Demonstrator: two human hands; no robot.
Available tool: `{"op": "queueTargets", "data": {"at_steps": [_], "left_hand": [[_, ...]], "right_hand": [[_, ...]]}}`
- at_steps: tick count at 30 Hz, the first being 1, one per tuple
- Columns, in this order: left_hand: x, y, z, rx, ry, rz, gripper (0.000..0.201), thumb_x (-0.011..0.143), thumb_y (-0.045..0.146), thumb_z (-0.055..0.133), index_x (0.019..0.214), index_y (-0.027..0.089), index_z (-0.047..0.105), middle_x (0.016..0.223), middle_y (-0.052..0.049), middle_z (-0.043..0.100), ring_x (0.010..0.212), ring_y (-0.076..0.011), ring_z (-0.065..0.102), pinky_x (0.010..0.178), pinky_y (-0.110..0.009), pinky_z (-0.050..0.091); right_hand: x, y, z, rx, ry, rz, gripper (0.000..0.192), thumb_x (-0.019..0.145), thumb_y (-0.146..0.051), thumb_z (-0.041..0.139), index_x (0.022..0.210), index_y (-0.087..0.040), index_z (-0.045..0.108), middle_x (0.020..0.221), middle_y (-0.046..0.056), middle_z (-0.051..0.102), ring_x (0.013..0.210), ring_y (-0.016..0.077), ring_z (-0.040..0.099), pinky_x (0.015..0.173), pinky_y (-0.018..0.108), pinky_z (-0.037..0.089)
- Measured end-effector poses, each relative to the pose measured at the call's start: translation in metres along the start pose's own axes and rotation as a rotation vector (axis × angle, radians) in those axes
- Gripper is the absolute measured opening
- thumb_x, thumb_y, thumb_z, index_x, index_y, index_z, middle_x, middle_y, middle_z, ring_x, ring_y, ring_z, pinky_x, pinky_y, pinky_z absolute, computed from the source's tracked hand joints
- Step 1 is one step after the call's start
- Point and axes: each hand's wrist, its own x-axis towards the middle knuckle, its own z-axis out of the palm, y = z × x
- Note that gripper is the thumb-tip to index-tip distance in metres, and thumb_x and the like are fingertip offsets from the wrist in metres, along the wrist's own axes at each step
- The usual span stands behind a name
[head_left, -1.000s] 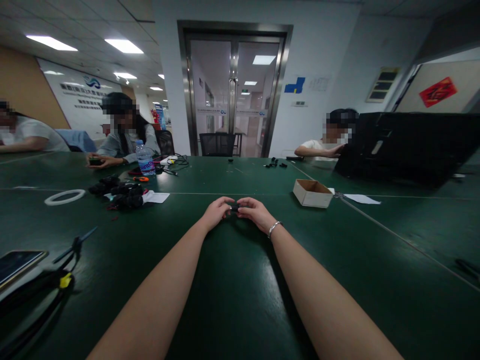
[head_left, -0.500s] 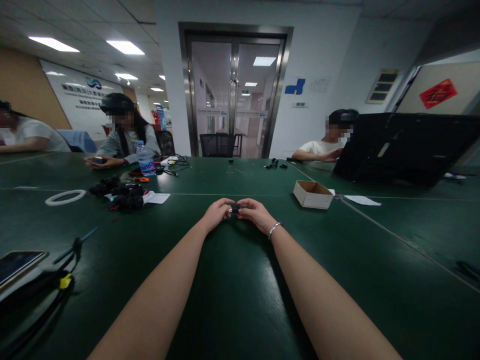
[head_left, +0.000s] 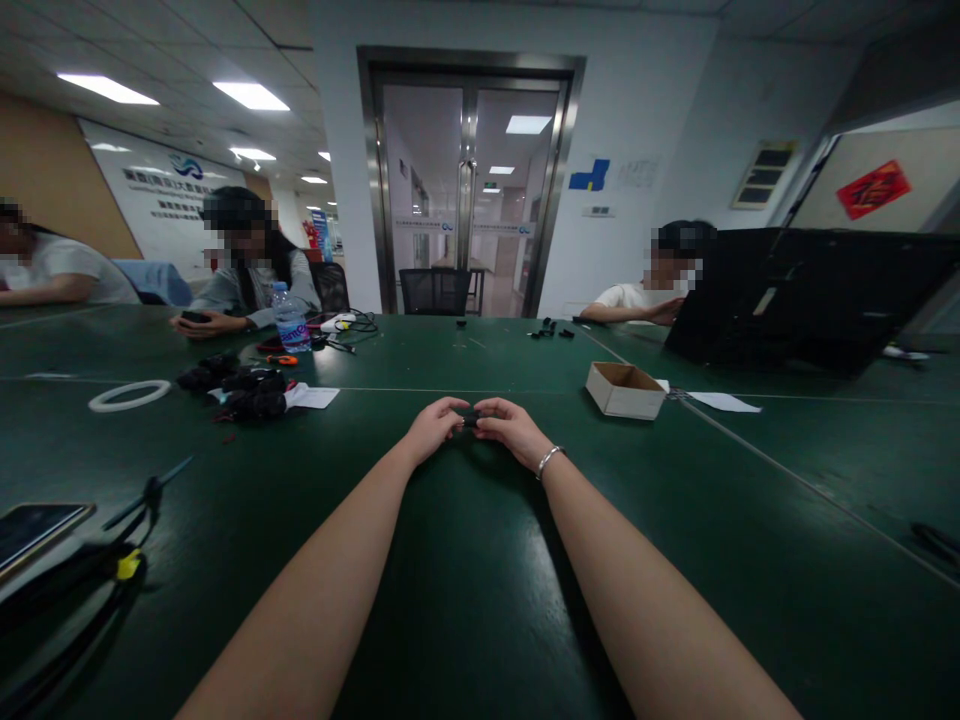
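My left hand point(head_left: 433, 428) and my right hand point(head_left: 510, 427) meet at arm's length over the dark green table point(head_left: 480, 560). Between their fingertips they pinch a small black part point(head_left: 469, 416), both hands gripping it just above the tabletop. Most of the part is hidden by my fingers. A thin bracelet point(head_left: 547, 459) circles my right wrist.
A small open cardboard box point(head_left: 625, 389) sits to the right, white paper point(head_left: 724, 399) beyond it. Left are a pile of black parts point(head_left: 244, 388), a white ring point(head_left: 129, 396), a water bottle point(head_left: 289, 318), a phone point(head_left: 34, 530) and black cables point(head_left: 112, 560). Three people sit at the far side; a black case point(head_left: 810, 300) stands right.
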Motion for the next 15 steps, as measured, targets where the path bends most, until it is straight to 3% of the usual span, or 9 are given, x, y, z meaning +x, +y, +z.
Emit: {"op": "queueTargets", "data": {"at_steps": [3,7,11,15], "left_hand": [[0.0003,-0.0012,-0.0003,-0.009,-0.025,-0.027,0.034,0.081,0.024,0.039,0.104,0.012,0.06,0.058,0.0,0.053,0.049,-0.0094,0.044,0.048,-0.02,0.033],[0.0009,-0.002,-0.0008,0.024,-0.009,-0.007,0.037,0.074,0.022,0.05,0.11,0.014,0.058,0.066,0.0,0.055,0.053,-0.0095,0.046,0.049,-0.02,0.034],[0.0002,-0.0001,0.0,0.016,-0.03,-0.034,0.034,0.079,0.024,0.044,0.106,0.01,0.059,0.06,0.0,0.053,0.051,-0.0096,0.044,0.05,-0.021,0.034],[0.0004,-0.001,-0.0002,0.018,-0.019,0.021,0.034,0.075,0.023,0.051,0.106,0.012,0.059,0.063,0.001,0.054,0.052,-0.0093,0.046,0.051,-0.02,0.034]], "right_hand": [[0.0001,-0.0005,-0.0001,-0.01,0.001,0.003,0.027,0.066,-0.009,0.072,0.09,-0.016,0.063,0.085,0.002,0.064,0.067,0.0112,0.063,0.064,0.023,0.055],[-0.0006,-0.0019,0.0003,-0.003,-0.002,0.008,0.027,0.066,-0.009,0.072,0.091,-0.016,0.063,0.086,0.002,0.064,0.067,0.0112,0.063,0.065,0.023,0.055],[-0.001,-0.0019,0.0009,-0.005,0.007,0.004,0.027,0.065,-0.009,0.072,0.09,-0.016,0.063,0.084,0.001,0.064,0.066,0.011,0.063,0.064,0.022,0.055],[0.0,-0.0004,0.0004,0.007,0.009,0.002,0.027,0.064,-0.01,0.073,0.089,-0.017,0.063,0.083,0.001,0.064,0.065,0.0111,0.063,0.062,0.022,0.055]]}}
